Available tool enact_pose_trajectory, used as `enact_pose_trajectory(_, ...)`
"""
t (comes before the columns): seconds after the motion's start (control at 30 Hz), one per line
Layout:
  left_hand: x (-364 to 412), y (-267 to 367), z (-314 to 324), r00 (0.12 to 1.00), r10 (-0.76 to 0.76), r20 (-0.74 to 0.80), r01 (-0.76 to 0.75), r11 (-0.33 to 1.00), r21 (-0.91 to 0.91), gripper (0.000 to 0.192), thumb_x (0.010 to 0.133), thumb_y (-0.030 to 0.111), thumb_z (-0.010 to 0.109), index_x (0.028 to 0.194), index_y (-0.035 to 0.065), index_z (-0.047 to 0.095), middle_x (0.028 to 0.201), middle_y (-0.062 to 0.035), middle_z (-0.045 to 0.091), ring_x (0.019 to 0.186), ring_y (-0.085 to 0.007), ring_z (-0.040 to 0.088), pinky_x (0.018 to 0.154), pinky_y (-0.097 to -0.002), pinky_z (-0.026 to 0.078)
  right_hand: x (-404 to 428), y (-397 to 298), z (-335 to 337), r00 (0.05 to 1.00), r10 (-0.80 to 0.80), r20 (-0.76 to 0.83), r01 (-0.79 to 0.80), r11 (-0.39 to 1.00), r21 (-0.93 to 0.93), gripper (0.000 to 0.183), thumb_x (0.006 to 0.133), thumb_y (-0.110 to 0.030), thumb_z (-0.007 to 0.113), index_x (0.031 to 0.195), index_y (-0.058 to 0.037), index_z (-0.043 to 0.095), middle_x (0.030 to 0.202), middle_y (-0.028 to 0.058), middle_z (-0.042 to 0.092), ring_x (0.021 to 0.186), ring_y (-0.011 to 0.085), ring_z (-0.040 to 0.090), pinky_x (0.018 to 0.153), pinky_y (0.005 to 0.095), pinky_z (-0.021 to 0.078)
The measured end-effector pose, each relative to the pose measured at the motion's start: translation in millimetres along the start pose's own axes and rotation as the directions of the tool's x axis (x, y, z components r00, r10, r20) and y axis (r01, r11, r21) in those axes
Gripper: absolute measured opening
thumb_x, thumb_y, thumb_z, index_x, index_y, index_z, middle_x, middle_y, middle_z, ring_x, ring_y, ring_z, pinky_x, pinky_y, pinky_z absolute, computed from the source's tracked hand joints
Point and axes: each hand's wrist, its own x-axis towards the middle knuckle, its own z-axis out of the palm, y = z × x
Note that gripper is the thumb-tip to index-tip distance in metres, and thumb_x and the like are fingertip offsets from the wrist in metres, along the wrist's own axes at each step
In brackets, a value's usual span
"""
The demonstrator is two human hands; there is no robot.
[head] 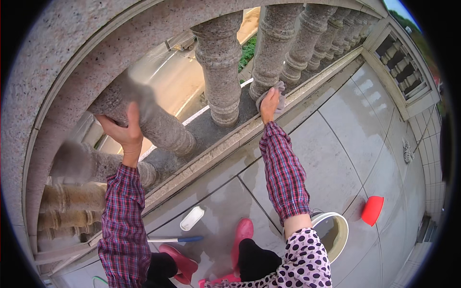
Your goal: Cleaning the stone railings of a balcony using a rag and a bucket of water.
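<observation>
My right hand (269, 104) presses a grey cloth (280, 94) against the foot of a stone baluster (275, 46), just above the bottom rail (248, 131). With thumb and fingers spread, my left hand (124, 131) is around a nearer stone baluster (162, 124), partly blurred at its upper end. Between the two hands another baluster (220, 68) stands untouched. Checked sleeve covers reach to both wrists. The fingers of my left hand are partly hidden behind the stone.
On the wet tiled floor (309, 144) stand a white bucket (346, 230) holding murky water and a red plastic container (373, 211). A white oblong piece (192, 218) and a blue-ended handle (190, 239) lie near my pink boots (243, 230). The stone handrail (47, 72) arches overhead; a road (180, 79) lies beyond.
</observation>
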Motion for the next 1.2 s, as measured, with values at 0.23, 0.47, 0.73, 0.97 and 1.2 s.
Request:
enact_pose_trajectory(0.23,1,-3,-5,0.999,0.031,-0.010,-0.031,0.999,0.017,0.080,0.068,0.021,0.069,0.129,-0.0043,0.024,0.123,-0.0190,0.037,0.113,-0.0274,0.039,0.097,-0.0341,0.027,-52,-25,-37,0.898,-0.052,0.437,0.264,0.859,-0.439,0.019,0.081,-0.013,0.051,0.099,-0.0077,0.049,0.107,0.0165,0.049,0.086,0.0409,0.049,0.074,0.0471,0.0390)
enact_pose_trajectory(0.47,7,5,-6,1.000,0.005,0.007,-0.005,1.000,0.021,0.084,0.067,0.027,0.071,0.128,-0.0058,0.023,0.122,-0.0220,0.038,0.112,-0.0303,0.039,0.096,-0.0355,0.028,-72,-83,-76,0.761,0.274,0.588,-0.460,0.867,0.191,0.028,0.081,-0.005,0.044,0.107,-0.0049,0.054,0.104,0.0096,0.056,0.098,0.0230,0.051,0.084,0.0313,0.0396)
enact_pose_trajectory(0.73,3,5,-7,1.000,0.023,-0.002,-0.023,0.997,0.068,0.087,0.064,0.027,0.073,0.127,-0.0057,0.023,0.121,-0.0231,0.040,0.111,-0.0306,0.042,0.095,-0.0347,0.030,-62,-175,-25,0.919,-0.192,0.345,0.156,0.979,0.128,0.031,0.092,-0.019,0.035,0.111,0.0016,0.048,0.119,0.0140,0.046,0.101,0.0329,0.045,0.086,0.0364,0.0361)
enact_pose_trajectory(0.97,1,1,5,0.998,0.047,0.040,-0.047,0.999,-0.013,0.079,0.070,0.019,0.068,0.129,-0.0061,0.022,0.123,-0.0211,0.037,0.114,-0.0294,0.038,0.097,-0.0356,0.027,-112,-121,-14,0.986,-0.139,0.095,0.157,0.962,-0.223,0.026,0.092,-0.018,0.033,0.107,-0.0032,0.048,0.102,0.0203,0.049,0.088,0.0373,0.048,0.076,0.0462,0.0398)
enact_pose_trajectory(1.2,-1,2,10,0.999,0.023,0.032,-0.024,0.999,0.032,0.083,0.070,0.025,0.071,0.129,-0.0072,0.021,0.124,-0.0238,0.036,0.115,-0.0308,0.038,0.096,-0.0375,0.029,-123,-51,-100,0.863,0.309,0.401,-0.129,0.900,-0.416,0.022,0.083,-0.018,0.052,0.071,-0.0012,0.059,0.066,0.0156,0.061,0.062,0.0344,0.060,0.058,0.0408,0.0468)
